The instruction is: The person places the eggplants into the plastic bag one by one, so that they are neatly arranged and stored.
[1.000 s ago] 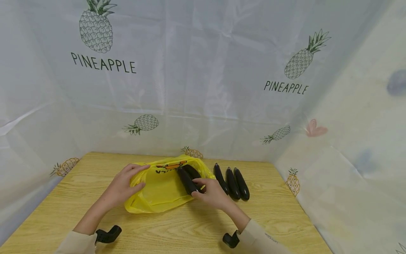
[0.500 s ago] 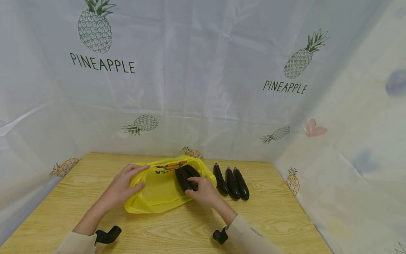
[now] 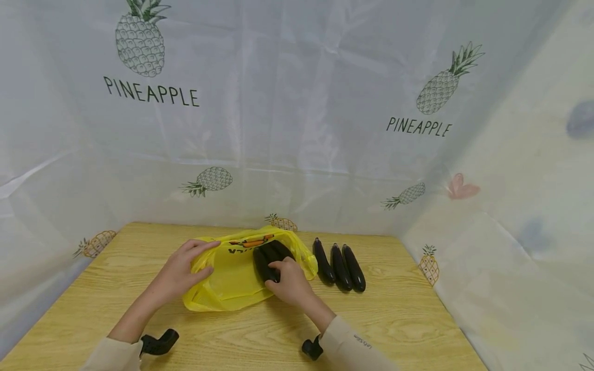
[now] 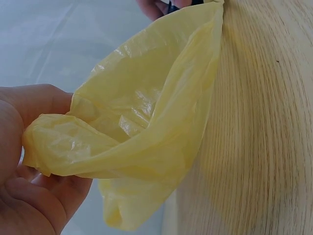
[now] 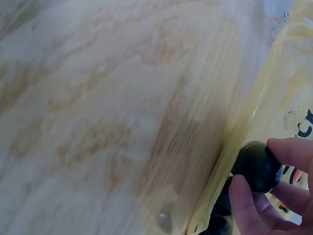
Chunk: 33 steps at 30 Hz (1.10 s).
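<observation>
A yellow plastic bag (image 3: 232,278) lies on its side on the table with its mouth held up. My left hand (image 3: 183,268) pinches the left edge of the mouth between thumb and fingers; the left wrist view shows the bag's film (image 4: 181,98) bunched in that grip. Inside the mouth, my right hand (image 3: 294,283) holds a dark, glossy eggplant (image 3: 263,265) by its near rounded end (image 5: 257,166). More eggplant (image 3: 280,249) lies right beside it in the bag, partly hidden by the right hand.
Right of the bag, three eggplants lie side by side on the wooden table (image 3: 394,319): a left one (image 3: 323,263), a middle one (image 3: 341,269) and a right one (image 3: 354,269). A pale pineapple-print sheet (image 3: 297,129) hangs behind the table and along its sides.
My right hand has moved left and slightly down, carrying its eggplant farther left in the bag's mouth, beside the other eggplant there. The left hand keeps its place.
</observation>
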Tool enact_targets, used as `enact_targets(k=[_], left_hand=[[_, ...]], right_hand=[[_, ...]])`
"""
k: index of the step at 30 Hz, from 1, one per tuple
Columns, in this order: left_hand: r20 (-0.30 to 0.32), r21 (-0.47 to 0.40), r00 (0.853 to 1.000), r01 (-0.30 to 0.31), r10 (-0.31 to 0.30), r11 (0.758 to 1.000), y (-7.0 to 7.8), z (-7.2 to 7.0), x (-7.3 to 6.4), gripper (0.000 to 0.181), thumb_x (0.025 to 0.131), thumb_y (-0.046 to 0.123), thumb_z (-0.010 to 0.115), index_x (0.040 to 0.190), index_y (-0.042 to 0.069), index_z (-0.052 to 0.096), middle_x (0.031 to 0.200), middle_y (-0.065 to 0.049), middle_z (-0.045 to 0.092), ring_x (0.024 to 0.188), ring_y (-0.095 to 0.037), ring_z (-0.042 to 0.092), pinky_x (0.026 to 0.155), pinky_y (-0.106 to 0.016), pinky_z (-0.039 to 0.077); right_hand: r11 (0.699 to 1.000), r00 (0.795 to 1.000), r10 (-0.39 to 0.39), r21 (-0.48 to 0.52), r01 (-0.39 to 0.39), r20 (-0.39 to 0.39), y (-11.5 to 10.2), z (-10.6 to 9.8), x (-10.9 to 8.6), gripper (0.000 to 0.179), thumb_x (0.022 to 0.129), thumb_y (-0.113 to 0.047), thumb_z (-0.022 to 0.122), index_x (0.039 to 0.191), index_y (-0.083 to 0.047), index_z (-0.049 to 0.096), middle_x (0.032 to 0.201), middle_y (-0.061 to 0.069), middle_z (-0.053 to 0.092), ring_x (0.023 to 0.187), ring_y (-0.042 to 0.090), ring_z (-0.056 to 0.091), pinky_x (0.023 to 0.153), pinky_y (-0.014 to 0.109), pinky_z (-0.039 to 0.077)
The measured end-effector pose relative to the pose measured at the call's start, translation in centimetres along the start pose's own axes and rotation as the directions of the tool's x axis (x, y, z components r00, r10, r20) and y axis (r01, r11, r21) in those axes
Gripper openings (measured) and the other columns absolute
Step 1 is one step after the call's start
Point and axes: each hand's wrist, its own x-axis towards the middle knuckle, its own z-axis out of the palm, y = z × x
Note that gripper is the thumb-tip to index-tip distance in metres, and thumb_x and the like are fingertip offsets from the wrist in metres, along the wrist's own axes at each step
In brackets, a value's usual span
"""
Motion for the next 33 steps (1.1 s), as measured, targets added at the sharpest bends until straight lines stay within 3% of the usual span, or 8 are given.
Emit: enact_targets(k=[12,33], left_hand=[[-0.003,-0.009,1.0,-0.012,0.012,1.0,0.5,-0.2,0.1,0.059,0.095,0.006,0.081,0.15,0.012,0.061,0.128,-0.01,0.062,0.117,-0.035,0.062,0.094,-0.059,0.054],[-0.002,-0.005,1.0,-0.003,0.003,1.0,0.5,0.0,0.0,0.06,0.094,0.006,0.081,0.15,0.013,0.061,0.128,-0.009,0.062,0.115,-0.032,0.063,0.091,-0.055,0.054]], right_hand=[[0.999,0.999,0.001,0.041,-0.002,0.033,0.0,0.4,-0.7,0.046,0.093,-0.01,0.08,0.137,-0.004,0.07,0.111,0.009,0.061,0.096,0.02,0.058,0.075,0.031,0.051],[0.996,0.994,0.08,0.04,-0.077,-0.08,0.8,1.8,0.9,0.036,0.093,-0.022,0.083,0.125,-0.007,0.076,0.088,0.001,0.058,0.07,0.011,0.048,0.059,0.027,0.042]])
